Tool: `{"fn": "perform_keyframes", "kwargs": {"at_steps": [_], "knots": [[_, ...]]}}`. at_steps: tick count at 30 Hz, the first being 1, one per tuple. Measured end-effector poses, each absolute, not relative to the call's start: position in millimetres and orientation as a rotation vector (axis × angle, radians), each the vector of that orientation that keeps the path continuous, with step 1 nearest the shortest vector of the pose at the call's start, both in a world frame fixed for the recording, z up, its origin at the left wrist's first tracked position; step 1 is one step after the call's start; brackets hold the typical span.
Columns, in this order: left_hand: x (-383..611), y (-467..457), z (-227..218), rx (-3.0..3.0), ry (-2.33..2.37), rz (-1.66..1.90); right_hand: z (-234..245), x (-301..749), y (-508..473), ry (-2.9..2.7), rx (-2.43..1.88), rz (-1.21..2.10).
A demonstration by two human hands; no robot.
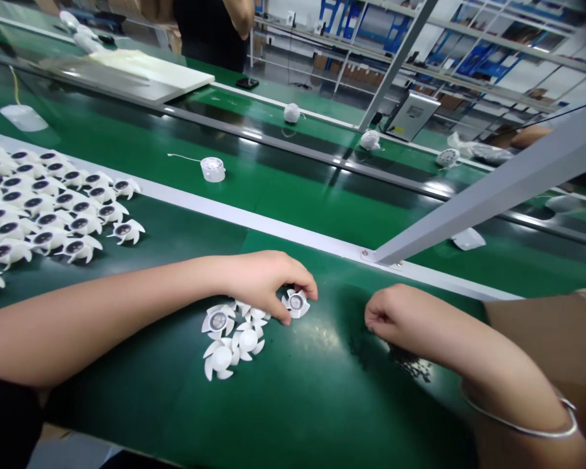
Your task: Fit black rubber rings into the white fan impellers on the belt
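Observation:
My left hand (266, 280) curls its thumb and fingers around a small white fan impeller (297, 302), whose round metallic hub faces up. Just below that hand lie several more white impellers: one hub-side up (218, 320), another with its smooth white cap up (221, 357). Some of this group is hidden under the palm. To the right, my right hand (393, 314) is closed, fingertips pinched together; what they hold, if anything, is hidden. Beneath its wrist is a scatter of tiny dark pieces (417, 368), partly covered by the hand.
Many impellers with dark hubs (43, 202) stand in rows at left. A slanted metal post (469, 195) rises beyond my right hand. A cardboard box (532, 332) sits at right. White round units (213, 169) lie on the green conveyor (283, 202); a person (212, 32) stands across it.

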State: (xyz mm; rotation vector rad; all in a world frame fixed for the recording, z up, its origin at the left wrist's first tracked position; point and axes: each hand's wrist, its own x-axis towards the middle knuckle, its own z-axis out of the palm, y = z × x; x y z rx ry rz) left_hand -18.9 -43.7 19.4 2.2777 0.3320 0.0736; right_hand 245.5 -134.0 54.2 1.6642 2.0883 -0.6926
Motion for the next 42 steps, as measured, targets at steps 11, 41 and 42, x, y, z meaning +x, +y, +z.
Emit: {"fn": "perform_keyframes", "kwargs": {"at_steps": [11, 41, 42], "knots": [[-18.2, -42.9, 20.3, 2.216, 0.373, 0.084, 50.3, 199.4, -148.3, 1.94, 1.848, -0.183], [-12.4, -49.3, 8.3, 1.974, 0.463, 0.211, 34.7, 141.3, -157.2, 2.671, 1.316, 0.393], [-12.9, -49.4, 8.9, 1.973, 0.459, 0.212, 34.1, 141.2, -159.4, 2.682, 1.321, 0.382]]}}
